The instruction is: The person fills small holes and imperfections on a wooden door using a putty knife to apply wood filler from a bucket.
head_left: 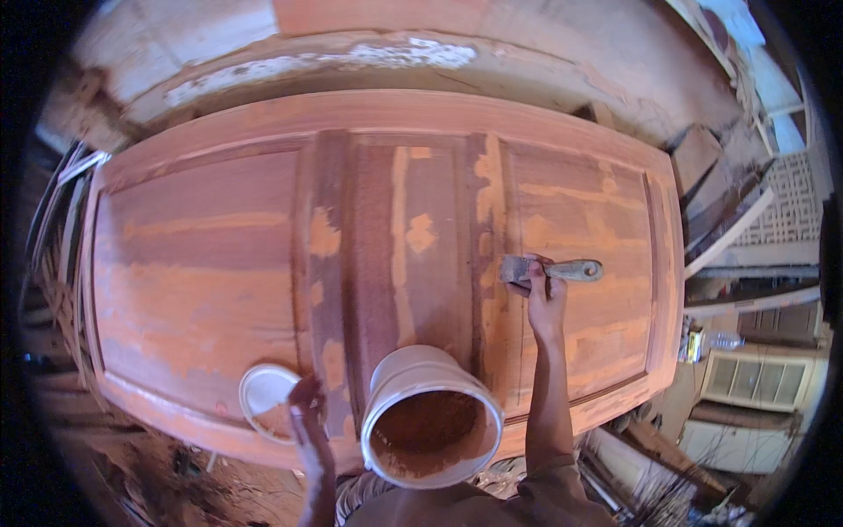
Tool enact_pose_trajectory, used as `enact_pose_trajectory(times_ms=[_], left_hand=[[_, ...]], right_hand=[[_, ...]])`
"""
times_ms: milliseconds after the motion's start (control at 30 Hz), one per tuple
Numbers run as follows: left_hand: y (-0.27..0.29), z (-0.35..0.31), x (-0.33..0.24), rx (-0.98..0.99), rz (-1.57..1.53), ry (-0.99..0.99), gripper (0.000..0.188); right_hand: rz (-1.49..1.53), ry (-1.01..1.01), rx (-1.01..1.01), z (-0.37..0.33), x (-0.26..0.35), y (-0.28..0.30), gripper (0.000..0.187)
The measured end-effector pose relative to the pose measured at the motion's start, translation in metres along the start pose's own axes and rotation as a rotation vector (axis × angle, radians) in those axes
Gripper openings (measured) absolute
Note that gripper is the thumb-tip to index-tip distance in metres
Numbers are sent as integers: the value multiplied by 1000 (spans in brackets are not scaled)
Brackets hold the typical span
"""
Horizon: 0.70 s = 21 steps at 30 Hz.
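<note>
1. The right hand (544, 303) is closed around a putty knife (577, 270), right of the centre of the frame; its blade points to the left.
2. The left hand (306, 402), well apart from the right one, is at the lower left, closed on the edge of a round white lid (262, 387), which carries some orange paste.
3. Between the forearms, at the lower centre, stands a white bucket (413, 362) with orange paste inside.
4. The wooden panelled door (378, 281) lies across the middle, with orange patches.
</note>
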<state>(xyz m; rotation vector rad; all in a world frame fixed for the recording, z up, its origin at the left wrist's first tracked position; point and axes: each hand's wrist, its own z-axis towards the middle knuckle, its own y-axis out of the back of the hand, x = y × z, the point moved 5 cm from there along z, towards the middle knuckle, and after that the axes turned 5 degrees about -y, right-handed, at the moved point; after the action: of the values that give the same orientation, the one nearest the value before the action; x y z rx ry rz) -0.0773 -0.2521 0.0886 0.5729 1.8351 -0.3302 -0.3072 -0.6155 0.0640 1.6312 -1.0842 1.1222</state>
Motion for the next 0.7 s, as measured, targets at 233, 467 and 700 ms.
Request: enact_pose_trajectory(times_ms=[233,467,700], left_hand=[[30,64,31,-200,305,-97,45],[1,89,40,-194,583,-249,43],[40,116,31,-229,666,-387,40]], right_hand=[[190,-124,-167,-15,-4,26,33],[204,-143,-207,-17,-11,20,34],[187,-131,-129,-10,-24,4,32]])
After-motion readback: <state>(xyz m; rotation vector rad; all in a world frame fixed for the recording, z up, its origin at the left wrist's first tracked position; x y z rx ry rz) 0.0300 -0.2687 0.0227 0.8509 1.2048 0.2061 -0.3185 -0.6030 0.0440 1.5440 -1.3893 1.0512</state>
